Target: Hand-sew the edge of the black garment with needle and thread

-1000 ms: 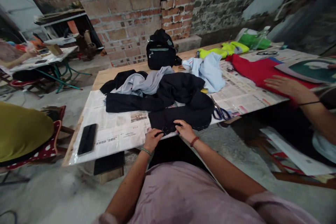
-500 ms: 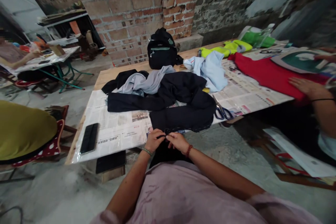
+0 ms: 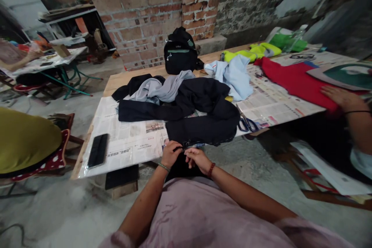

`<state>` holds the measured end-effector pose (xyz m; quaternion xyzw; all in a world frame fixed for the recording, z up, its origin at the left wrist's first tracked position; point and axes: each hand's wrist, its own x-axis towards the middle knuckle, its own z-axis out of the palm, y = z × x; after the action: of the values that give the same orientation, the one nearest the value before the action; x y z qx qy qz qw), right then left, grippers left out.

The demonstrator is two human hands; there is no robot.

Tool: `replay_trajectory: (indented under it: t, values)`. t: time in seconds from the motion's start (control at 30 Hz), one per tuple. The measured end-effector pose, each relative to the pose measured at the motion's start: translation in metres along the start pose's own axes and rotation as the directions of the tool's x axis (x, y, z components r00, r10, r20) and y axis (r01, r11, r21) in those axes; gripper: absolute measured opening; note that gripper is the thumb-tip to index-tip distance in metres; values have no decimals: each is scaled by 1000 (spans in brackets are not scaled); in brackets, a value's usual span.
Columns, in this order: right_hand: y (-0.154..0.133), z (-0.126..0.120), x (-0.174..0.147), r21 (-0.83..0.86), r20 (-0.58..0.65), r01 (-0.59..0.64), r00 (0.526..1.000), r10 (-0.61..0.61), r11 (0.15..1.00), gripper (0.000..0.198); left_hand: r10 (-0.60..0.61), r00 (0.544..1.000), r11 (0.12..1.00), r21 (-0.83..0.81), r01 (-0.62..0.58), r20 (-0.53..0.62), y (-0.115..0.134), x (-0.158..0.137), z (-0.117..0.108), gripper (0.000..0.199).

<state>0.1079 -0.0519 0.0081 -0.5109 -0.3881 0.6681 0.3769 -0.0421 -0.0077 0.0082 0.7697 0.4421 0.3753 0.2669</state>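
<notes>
My left hand [image 3: 171,154] is closed in a pinch on the near edge of a black garment [image 3: 200,130], at the table's front edge. Just right of it, my right hand [image 3: 198,159] has its thumb and index finger pressed together, its other fingers curled. Whatever is between those right fingertips is too small to make out. A fine pale thread shows on the cloth above my hands. The garment's long dark parts loop back over the table, against a crumpled grey cloth [image 3: 154,90]. Dark-handled scissors [image 3: 247,123] lie beside the garment on the right.
Newspaper under clear plastic covers the table [image 3: 124,143]. A phone [image 3: 98,150] lies left, a black backpack [image 3: 180,56] at the back. Light blue cloth [image 3: 234,77] lies right of it. At right, a co-worker's hand [image 3: 338,96] rests on red cloth [image 3: 293,81]. A stool [image 3: 65,139] stands left.
My right hand has moved slightly right and down, and its fingertips are a little farther from my left hand. The co-worker's other hand at the far right has left the view.
</notes>
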Motion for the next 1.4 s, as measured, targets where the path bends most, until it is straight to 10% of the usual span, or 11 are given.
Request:
replay_trajectory:
  t: [0.53, 1.0, 1.4]
  values:
    - [-1, -6, 10, -173, -3, -24, 1000, 23, 985, 13, 128, 983, 989, 60, -137, 135, -1, 0, 1, 12]
    - [2, -2, 5, -274, -105, 215, 962, -251, 937, 19, 65, 996, 998, 18, -66, 53, -6, -2, 5, 9]
    - [0, -6, -3, 438, 98, -137, 990, 104, 889, 17, 151, 982, 986, 54, -157, 111, -6, -3, 6, 10]
